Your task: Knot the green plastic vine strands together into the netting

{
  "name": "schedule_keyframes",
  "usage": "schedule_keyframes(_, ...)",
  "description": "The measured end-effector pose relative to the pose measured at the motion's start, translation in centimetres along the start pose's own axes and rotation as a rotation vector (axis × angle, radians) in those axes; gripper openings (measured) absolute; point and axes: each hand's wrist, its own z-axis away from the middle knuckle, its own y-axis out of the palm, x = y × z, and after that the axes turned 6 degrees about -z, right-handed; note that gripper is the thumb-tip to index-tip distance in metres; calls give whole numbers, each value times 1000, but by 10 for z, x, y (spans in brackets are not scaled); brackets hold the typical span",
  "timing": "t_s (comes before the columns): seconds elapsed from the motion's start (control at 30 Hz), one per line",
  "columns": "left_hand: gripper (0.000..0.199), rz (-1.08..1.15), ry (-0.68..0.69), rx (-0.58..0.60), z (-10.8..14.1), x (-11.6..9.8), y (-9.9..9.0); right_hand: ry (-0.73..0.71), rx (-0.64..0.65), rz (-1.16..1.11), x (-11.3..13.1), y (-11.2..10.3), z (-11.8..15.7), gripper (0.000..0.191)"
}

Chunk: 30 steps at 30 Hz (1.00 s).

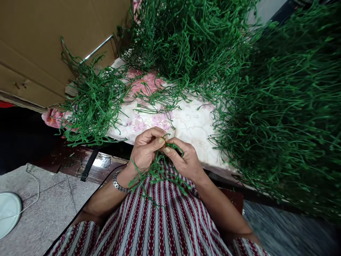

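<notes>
Close together over my lap, my left hand (146,149) and my right hand (183,156) pinch a bunch of thin green artificial-looking stems (157,174) between thumbs and forefingers. The stems hang below the fingers across my striped garment. A metal-banded watch (119,183) is on my left wrist. Just beyond my hands, a few loose green stems (160,97) lie on a flowered cloth (191,121). The exact point where the fingertips meet the stems is partly hidden.
A small pile of green stems (93,99) lies left on the cloth. Larger heaps stand at the back (186,39) and right (287,117). A cardboard box (53,42) rises at the back left. A round white object (9,213) is on the floor at lower left.
</notes>
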Motion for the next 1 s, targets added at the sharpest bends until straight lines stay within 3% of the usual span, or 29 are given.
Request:
schedule_keyframes(0.13, 16, 192, -130, 45, 1, -6, 5, -60, 69, 3, 0, -4, -3, 24)
schedule_keyframes(0.3, 22, 216, -212, 119, -2, -11, 4, -229, 143, -5, 0, -6, -6, 18)
schedule_keyframes(0.37, 22, 237, -175, 120, -7, -14, 0, -280, 145, -9, 1, -9, -4, 17)
schedule_keyframes(0.5, 19, 176, 22, 19, -19, -23, -9, -328, 111, -26, 2, -21, -2, 15)
schedule_keyframes(0.6, 19, -17, 154, 15, -22, -25, -12, -250, -14, -95, 4, -32, -3, 14)
schedule_keyframes(0.73, 13, -129, 339, 100, -24, -22, -11, 8, -129, -352, 9, -35, -7, 10)
schedule_keyframes(0.87, 6, -146, 463, 236, -27, -19, -5, 157, -46, -408, 11, -27, -12, 20)
schedule_keyframes(1.0, 6, -158, 514, 268, -31, -17, 2, 163, 75, -374, 8, -21, -16, 27)
